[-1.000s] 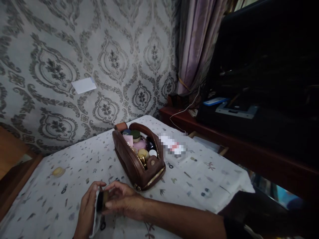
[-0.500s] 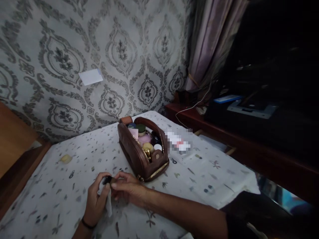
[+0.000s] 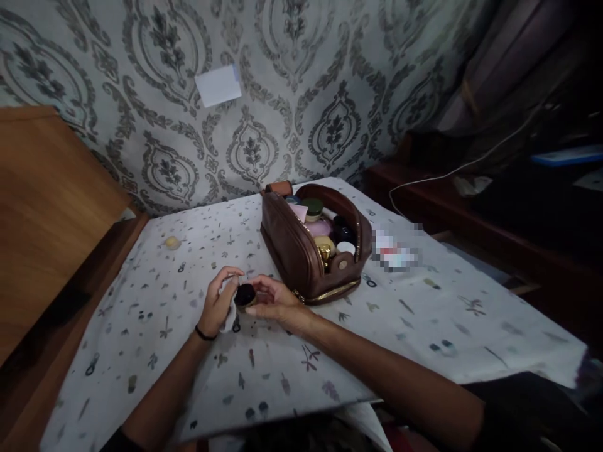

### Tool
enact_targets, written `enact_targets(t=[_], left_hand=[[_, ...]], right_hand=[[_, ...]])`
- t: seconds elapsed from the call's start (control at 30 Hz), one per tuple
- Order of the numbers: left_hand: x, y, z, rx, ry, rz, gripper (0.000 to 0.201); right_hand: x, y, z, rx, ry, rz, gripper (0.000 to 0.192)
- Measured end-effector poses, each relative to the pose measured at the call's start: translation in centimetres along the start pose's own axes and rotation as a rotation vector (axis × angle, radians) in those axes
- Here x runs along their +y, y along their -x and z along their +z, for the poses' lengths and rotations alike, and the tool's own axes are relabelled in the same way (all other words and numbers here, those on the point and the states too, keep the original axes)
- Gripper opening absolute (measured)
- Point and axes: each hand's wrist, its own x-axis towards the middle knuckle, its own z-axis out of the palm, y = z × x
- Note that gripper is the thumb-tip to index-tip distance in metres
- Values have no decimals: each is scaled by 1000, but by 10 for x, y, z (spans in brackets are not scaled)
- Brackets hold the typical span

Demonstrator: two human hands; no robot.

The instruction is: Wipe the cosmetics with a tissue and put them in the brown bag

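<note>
In the head view, the person's two hands meet low in the middle of the worktop (image 3: 414,314), which has a white cloth with small prints on it. The right hand (image 3: 276,301) has its grip closed around a small dark jar (image 3: 245,294). The left hand (image 3: 220,304) has its grip closed on a white cloth (image 3: 229,320), pressed against the jar at the jar's 9 o'clock side.

A brown pouch (image 3: 301,251) stands open just beside the hands, at their 1 o'clock. It is full of little pots and lids. A blurred packet (image 3: 396,251) lies at the pouch's 3 o'clock. A small yellow thing (image 3: 172,242) lies far off at the hands' 10 o'clock. A white paper slip (image 3: 217,85) sticks on the patterned wall at 12 o'clock. A wooden board (image 3: 47,207) fills the 9 o'clock side.

Compared with a second ago, the view has tipped down and swung left, so the pouch sits higher and more to the right. The hands have come up from the bottom edge. The jar then looked side-on; now its round dark top shows.
</note>
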Motion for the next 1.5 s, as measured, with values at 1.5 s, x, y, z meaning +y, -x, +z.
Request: enact_targets(t=[1.5], left_hand=[[-3,2,10,11,282,-250,57]], right_hand=[[1,3,3,26,322,-189,50]])
